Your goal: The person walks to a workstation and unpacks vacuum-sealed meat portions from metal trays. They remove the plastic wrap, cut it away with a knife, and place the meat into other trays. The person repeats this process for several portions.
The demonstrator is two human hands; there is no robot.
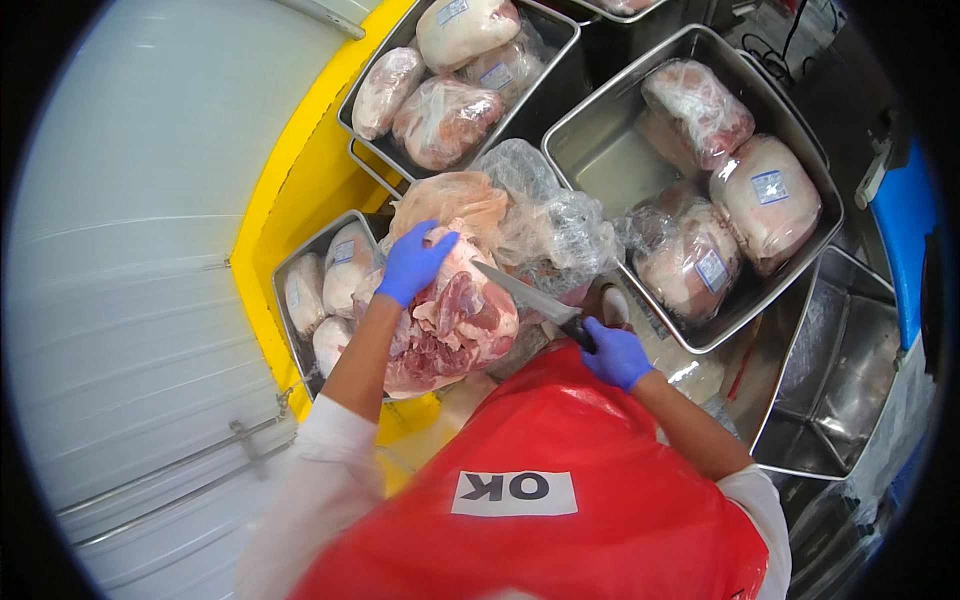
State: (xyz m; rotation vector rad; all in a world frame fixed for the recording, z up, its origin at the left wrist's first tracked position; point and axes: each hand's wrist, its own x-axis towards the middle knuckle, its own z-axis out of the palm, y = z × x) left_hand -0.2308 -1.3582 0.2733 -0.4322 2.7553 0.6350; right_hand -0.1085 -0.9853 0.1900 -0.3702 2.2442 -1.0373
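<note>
Amid steel bins (610, 165), raw meat (460, 320) lies under the left hand (415, 265) (pinching or pressing, unclear); the right hand (615, 354) clenches a knife (524, 293), tip near those fingers (446, 243); a slip on the slick surface could wound them.

Site: a meat-processing room. Evidence: steel tubs (612, 158) of plastic-wrapped, labelled joints (768, 215); unwrapped meat (465, 315) with a knife (530, 295) at it; worker in red apron (570, 430) and blue gloves (617, 355); white panelling (130, 200) with yellow edging (287, 165). Upper right, among cables (792, 48), too dim to identify.
</note>
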